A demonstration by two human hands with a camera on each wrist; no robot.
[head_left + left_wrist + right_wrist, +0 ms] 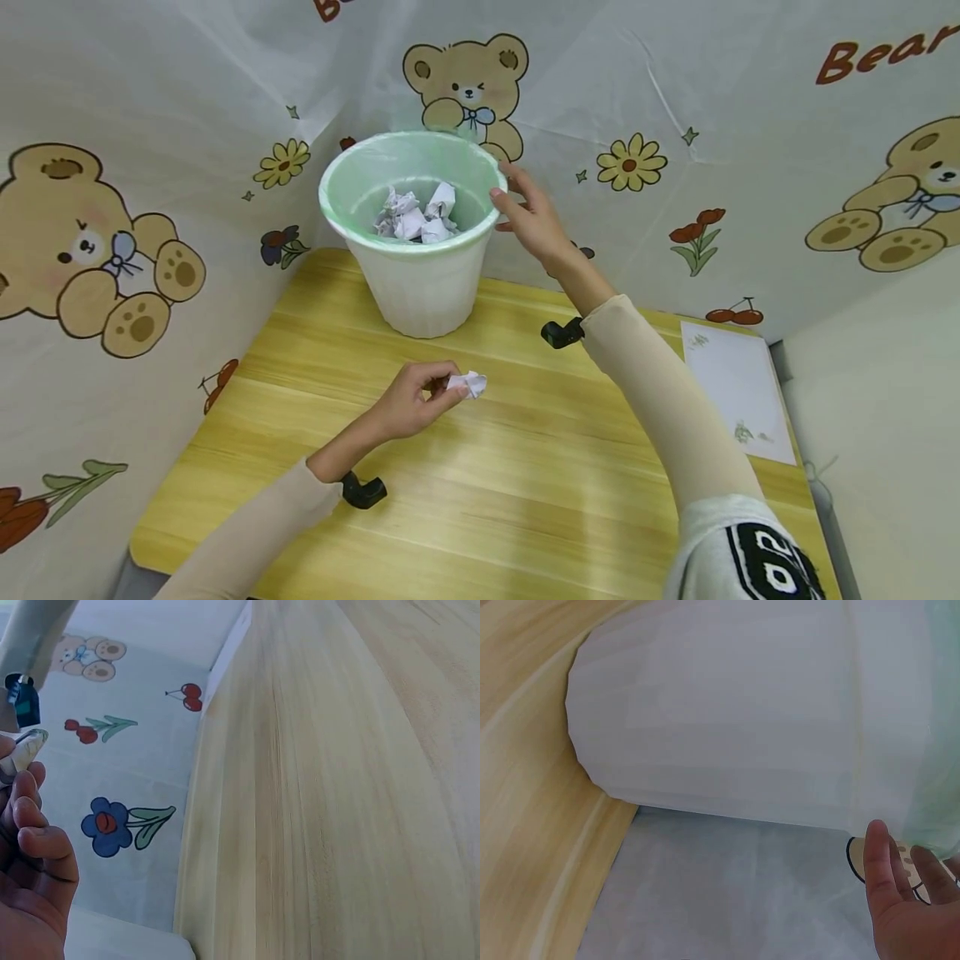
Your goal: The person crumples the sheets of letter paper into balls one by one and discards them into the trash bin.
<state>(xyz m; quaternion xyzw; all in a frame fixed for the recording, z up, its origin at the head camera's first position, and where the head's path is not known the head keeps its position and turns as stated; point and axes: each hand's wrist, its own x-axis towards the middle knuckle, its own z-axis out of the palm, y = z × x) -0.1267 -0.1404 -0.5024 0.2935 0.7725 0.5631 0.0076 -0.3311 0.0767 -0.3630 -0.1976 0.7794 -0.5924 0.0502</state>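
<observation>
A white waste bin [427, 287] with a pale green liner stands upright on the wooden table near the backdrop. Several crumpled paper balls [408, 221] lie inside it. My right hand [534, 218] is at the bin's right rim, its fingers extended; the right wrist view shows the fingers [880, 874] beside the bin wall [720, 712]. In front of the bin, above the table, my left hand [408, 404] pinches a small crumpled white paper [471, 384] between thumb and fingers. That paper is partly cut off at the left wrist view's edge.
The yellow wooden table [525, 500] spreads below both arms. At its right edge lies a white sheet [735, 392] with small green prints. A bear-patterned backdrop [570, 92] rises behind and to the left of the bin.
</observation>
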